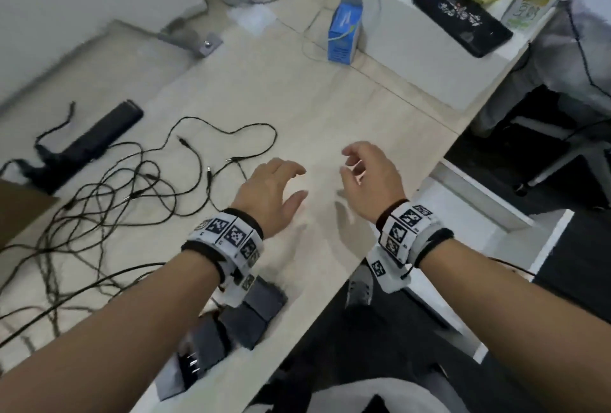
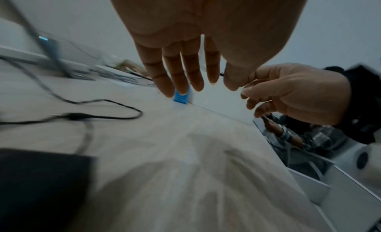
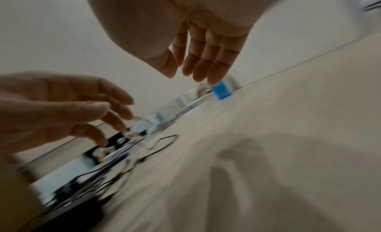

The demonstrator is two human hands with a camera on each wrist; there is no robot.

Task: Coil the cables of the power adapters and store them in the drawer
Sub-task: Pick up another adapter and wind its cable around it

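Observation:
Several dark power adapters [image 1: 254, 310] lie in a row near the table's front edge, partly under my left forearm. Their thin black cables [image 1: 132, 187] sprawl in a tangle across the left of the table, seen too in the left wrist view as cables [image 2: 115, 108]. My left hand [image 1: 274, 191] hovers above bare tabletop with relaxed fingers, holding nothing. My right hand [image 1: 367, 177] hovers beside it, fingers loosely curved and empty. A white open drawer [image 1: 496, 210] stands to the right, beyond the table edge. In the wrist views, left hand [image 2: 185, 69] and right hand [image 3: 202, 56] both look empty.
A black power strip [image 1: 89, 144] lies at the far left. A blue carton [image 1: 344, 32] stands at the back beside a white box [image 1: 426, 58] that carries a black phone [image 1: 463, 15]. A brown box corner [image 1: 20, 210] shows at the left edge. An office chair [image 1: 568, 161] stands right.

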